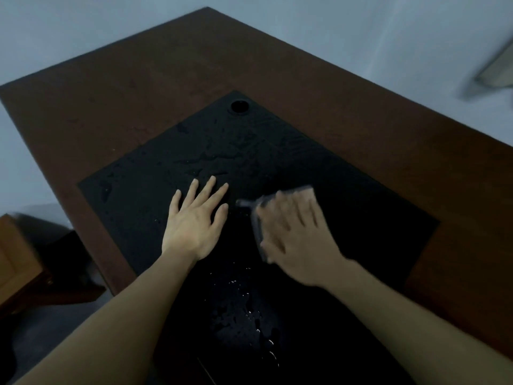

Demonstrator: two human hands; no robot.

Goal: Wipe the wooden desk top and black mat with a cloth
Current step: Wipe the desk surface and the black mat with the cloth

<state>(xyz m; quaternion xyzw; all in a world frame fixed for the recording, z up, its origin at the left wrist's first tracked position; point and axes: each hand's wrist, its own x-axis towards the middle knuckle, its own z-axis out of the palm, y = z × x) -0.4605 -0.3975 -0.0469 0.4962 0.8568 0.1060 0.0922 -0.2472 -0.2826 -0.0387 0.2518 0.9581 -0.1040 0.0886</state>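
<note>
A brown wooden desk top carries a large black mat with water droplets and smears on it. My left hand lies flat on the mat, fingers spread and straight. Just to its right, my right hand presses a pale grey cloth onto the mat with straight fingers. That hand is motion-blurred. The cloth shows along the hand's left side and beyond its fingertips; the rest is hidden under the palm.
A round black cable hole sits at the mat's far corner. A wooden cabinet stands on the floor to the left of the desk. Pale walls surround the desk, with a blurred fixture at upper right.
</note>
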